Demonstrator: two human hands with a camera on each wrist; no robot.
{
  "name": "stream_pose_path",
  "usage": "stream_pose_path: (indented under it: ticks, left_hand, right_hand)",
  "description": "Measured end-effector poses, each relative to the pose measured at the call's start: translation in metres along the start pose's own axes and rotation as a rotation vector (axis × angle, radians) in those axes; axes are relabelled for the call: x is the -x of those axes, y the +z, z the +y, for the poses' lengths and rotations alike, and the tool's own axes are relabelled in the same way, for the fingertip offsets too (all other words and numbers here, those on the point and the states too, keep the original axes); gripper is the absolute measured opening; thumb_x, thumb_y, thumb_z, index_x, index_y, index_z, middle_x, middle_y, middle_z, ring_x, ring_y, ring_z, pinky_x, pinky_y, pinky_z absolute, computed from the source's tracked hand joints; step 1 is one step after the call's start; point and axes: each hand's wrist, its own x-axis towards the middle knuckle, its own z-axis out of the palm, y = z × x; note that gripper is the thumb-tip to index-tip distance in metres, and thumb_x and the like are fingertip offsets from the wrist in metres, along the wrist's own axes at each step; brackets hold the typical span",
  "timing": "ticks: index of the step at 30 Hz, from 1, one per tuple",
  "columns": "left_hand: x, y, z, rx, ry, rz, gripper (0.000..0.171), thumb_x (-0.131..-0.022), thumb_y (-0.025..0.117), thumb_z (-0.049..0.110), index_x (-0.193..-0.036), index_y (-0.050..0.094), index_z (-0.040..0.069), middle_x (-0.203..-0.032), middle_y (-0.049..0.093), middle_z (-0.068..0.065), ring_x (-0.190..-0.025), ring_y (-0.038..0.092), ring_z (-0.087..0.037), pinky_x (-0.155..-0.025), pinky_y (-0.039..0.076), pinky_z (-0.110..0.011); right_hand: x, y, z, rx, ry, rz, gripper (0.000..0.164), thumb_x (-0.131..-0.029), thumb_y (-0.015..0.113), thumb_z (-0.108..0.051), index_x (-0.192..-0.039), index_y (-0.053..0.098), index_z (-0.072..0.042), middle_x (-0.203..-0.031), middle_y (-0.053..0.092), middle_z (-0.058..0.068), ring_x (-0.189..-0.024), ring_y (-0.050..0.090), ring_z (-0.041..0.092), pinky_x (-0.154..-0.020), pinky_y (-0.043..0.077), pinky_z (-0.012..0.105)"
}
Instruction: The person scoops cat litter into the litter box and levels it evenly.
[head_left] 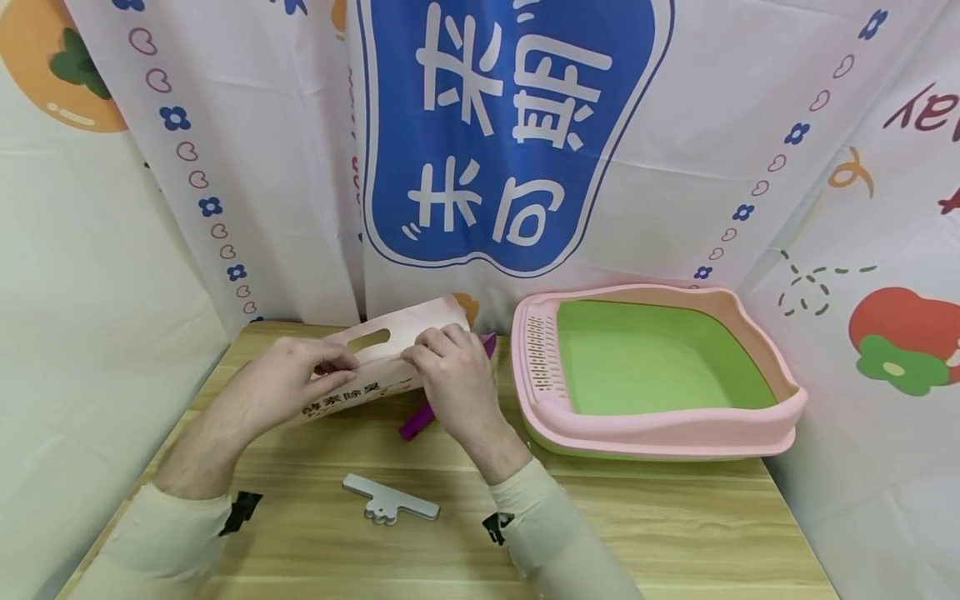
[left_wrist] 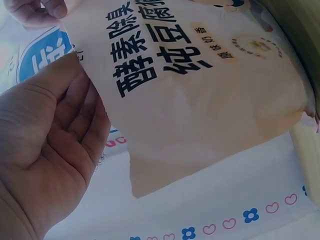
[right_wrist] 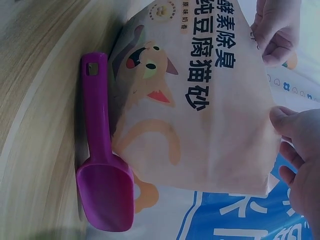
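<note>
A pale pink bag of tofu cat litter (head_left: 412, 327) stands at the back left of the table, a handle slot cut in its top flap. Its front, with black lettering and a cartoon cat, fills much of the right wrist view. My left hand (head_left: 281, 383) pinches the left part of the bag's top edge between thumb and fingers. Further right along that edge, my right hand (head_left: 459, 375) pinches the paper too. Beside the bag lies a purple litter scoop (right_wrist: 105, 195), partly hidden behind my right hand in the head view.
A silver clip (head_left: 390, 498) lies on the wooden table (head_left: 360, 558) in front of the bag. To the right sits a green litter box with a pink rim (head_left: 652, 427). Printed white curtains (head_left: 712, 125) hang behind and at both sides.
</note>
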Motion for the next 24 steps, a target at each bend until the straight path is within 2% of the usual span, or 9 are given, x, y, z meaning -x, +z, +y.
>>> stream_pose_path:
  ticks: [4, 7, 9, 12, 18, 24]
  left_hand:
    - [-0.004, -0.002, 0.0, -0.035, 0.017, 0.032, 0.018, -0.104, 0.09, 0.011, -0.121, 0.087, 0.011, -0.117, 0.089, -0.009, -0.107, 0.086, -0.031, -0.095, 0.073, -0.058]
    - [-0.007, -0.004, 0.0, -0.068, 0.027, 0.042, 0.031, -0.103, 0.092, 0.016, -0.132, 0.083, 0.009, -0.132, 0.086, -0.016, -0.124, 0.082, -0.04, -0.107, 0.068, -0.064]
    - [-0.009, -0.004, -0.002, -0.08, 0.037, 0.023, 0.042, -0.103, 0.093, 0.02, -0.141, 0.08, 0.008, -0.142, 0.082, -0.02, -0.134, 0.077, -0.045, -0.115, 0.064, -0.067]
    - [-0.013, -0.005, -0.004, -0.076, 0.045, -0.039, 0.051, -0.102, 0.094, 0.021, -0.148, 0.077, 0.006, -0.148, 0.08, -0.022, -0.139, 0.076, -0.048, -0.119, 0.061, -0.069]
    - [-0.019, -0.002, -0.008, -0.085, 0.035, -0.176, 0.042, -0.104, 0.091, 0.017, -0.143, 0.082, 0.007, -0.143, 0.085, -0.018, -0.13, 0.082, -0.043, -0.112, 0.066, -0.066]
    - [-0.02, 0.0, -0.009, -0.078, 0.03, -0.235, 0.041, -0.1, 0.091, 0.009, -0.141, 0.085, 0.01, -0.134, 0.089, -0.014, -0.115, 0.088, -0.034, -0.098, 0.073, -0.058]
  right_hand:
    - [0.001, 0.0, 0.001, -0.01, -0.008, 0.001, 0.01, -0.109, 0.084, -0.029, -0.105, 0.093, -0.025, -0.104, 0.083, -0.01, -0.1, 0.073, 0.016, -0.09, 0.063, 0.034]
    - [0.002, 0.0, 0.001, -0.015, -0.016, 0.0, 0.012, -0.11, 0.082, -0.03, -0.107, 0.093, -0.026, -0.104, 0.083, -0.011, -0.099, 0.072, 0.015, -0.09, 0.063, 0.034]
    - [0.003, -0.001, 0.002, -0.02, -0.02, 0.002, 0.013, -0.111, 0.082, -0.03, -0.107, 0.094, -0.026, -0.103, 0.083, -0.011, -0.099, 0.072, 0.015, -0.09, 0.063, 0.033]
    - [0.005, -0.002, 0.002, -0.022, -0.027, 0.002, 0.013, -0.11, 0.082, -0.03, -0.106, 0.094, -0.026, -0.103, 0.083, -0.011, -0.1, 0.072, 0.015, -0.09, 0.063, 0.033]
    - [0.007, -0.001, 0.003, 0.003, -0.044, 0.001, 0.012, -0.11, 0.083, -0.031, -0.104, 0.093, -0.027, -0.105, 0.084, -0.011, -0.102, 0.073, 0.014, -0.089, 0.062, 0.032]
    - [0.009, -0.002, 0.004, 0.002, -0.056, 0.003, 0.008, -0.106, 0.086, -0.029, -0.102, 0.092, -0.027, -0.103, 0.083, -0.011, -0.103, 0.074, 0.014, -0.09, 0.063, 0.032]
